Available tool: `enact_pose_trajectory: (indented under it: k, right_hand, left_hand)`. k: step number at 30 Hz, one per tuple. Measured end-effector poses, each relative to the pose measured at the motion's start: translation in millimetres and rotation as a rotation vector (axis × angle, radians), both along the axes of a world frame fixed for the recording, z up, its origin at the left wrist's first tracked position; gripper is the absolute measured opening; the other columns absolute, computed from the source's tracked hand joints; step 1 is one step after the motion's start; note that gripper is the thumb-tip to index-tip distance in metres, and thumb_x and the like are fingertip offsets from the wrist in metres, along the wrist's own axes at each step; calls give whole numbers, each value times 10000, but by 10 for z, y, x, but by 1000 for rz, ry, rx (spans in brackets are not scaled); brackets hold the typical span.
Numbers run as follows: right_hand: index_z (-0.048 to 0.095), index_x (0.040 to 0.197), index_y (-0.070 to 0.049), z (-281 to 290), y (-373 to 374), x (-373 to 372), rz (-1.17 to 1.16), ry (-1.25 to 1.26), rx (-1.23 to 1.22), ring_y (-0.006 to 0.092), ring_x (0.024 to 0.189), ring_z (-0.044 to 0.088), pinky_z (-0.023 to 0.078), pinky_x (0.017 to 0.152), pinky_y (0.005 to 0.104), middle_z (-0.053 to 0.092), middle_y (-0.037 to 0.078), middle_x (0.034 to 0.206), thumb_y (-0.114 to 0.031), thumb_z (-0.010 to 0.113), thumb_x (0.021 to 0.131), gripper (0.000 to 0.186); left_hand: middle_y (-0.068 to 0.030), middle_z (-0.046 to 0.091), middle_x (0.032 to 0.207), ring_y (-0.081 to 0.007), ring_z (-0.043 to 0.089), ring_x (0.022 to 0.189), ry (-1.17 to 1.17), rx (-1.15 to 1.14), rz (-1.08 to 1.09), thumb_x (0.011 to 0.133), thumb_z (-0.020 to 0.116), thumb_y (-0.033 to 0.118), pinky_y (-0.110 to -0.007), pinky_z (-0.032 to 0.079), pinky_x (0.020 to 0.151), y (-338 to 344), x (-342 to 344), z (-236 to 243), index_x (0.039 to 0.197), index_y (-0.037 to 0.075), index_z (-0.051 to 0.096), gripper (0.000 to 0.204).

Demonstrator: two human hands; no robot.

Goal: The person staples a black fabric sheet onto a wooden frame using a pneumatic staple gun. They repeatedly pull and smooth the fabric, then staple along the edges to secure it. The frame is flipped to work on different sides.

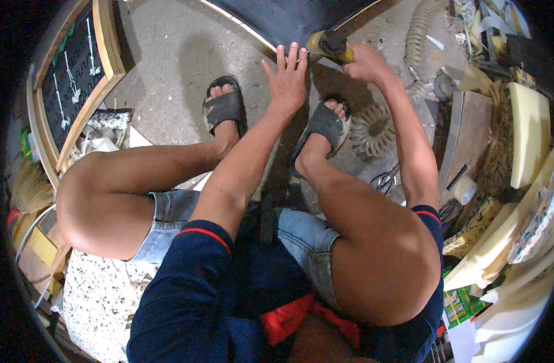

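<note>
At the top middle lies a dark, cloth-covered panel (pixel 289 18) with a pale edge, its corner pointing toward me. My left hand (pixel 287 85) rests at that edge near the corner, fingers stretched out and a little spread, holding nothing. Just right of it, my right hand (pixel 369 62) grips a yellow and black staple gun (pixel 334 45). The gun's head is close to the panel's corner; whether it touches cannot be made out. My right fingers are wrapped around its handle and partly hidden.
A coiled clear air hose (pixel 373 130) lies on the concrete floor beside my right sandal (pixel 325 127). On the left leans a wooden frame (pixel 110 42) with dark webbing. Foam pieces (pixel 529 136), a tape roll (pixel 465 190) and scraps crowd the right; a broom (pixel 32 189) is far left.
</note>
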State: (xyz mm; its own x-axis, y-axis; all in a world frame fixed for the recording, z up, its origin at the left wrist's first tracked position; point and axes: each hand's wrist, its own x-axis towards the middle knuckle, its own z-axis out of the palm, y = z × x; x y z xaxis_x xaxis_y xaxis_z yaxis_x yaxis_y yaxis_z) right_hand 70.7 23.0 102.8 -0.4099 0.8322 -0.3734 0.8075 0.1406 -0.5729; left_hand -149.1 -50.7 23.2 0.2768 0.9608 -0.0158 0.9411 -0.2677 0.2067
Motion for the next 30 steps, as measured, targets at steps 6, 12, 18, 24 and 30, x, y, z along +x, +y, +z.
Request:
enact_pose_trajectory:
  k: [6, 12, 18, 24, 30]
  right_hand:
    - [624, 1070, -50, -10, -63, 150, -63, -26, 70, 448, 963, 632, 509, 830, 490, 679, 237, 984, -188, 651, 696, 400]
    - [633, 1115, -36, 243, -1039, 521, -667, -83, 73, 452, 975, 636, 507, 843, 486, 677, 259, 996, -251, 695, 745, 433]
    - [618, 1249, -68, 165, -2060, 467, -1123, -428, 69, 435, 1007, 653, 514, 875, 482, 691, 245, 1062, -349, 702, 822, 518]
    - [639, 1205, -27, -166, -2381, 659, -1205, -506, -42, 411, 953, 680, 526, 851, 474, 701, 244, 1005, -360, 692, 839, 498]
    - [652, 1180, -18, -373, -2476, 922, -1109, -575, -274, 405, 936, 686, 529, 842, 473, 703, 244, 983, -369, 691, 844, 487]
  left_hand:
    - [-87, 259, 1611, -377, 233, 1478, -106, -43, -80, 823, 682, 184, -731, 239, 1079, 142, -126, -21, 1487, 139, 390, 727]
    - [-161, 543, 1396, -367, 487, 1316, -340, 86, -233, 856, 649, 165, -480, 400, 1092, 501, -643, 109, 1278, 59, 583, 440]
    - [-179, 634, 1247, -364, 609, 1144, 19, -30, -341, 892, 600, 188, -454, 519, 952, 2003, -1861, 1259, 1282, 71, 575, 408]
    - [-191, 684, 1087, -399, 628, 1075, 240, 114, -124, 896, 636, 273, -492, 506, 900, 2752, -3510, 2761, 1203, 61, 624, 373]
    - [-200, 717, 1067, -323, 693, 1017, -252, 7, 308, 910, 646, 333, -396, 526, 895, 2640, -4165, 2364, 1165, 11, 676, 412]
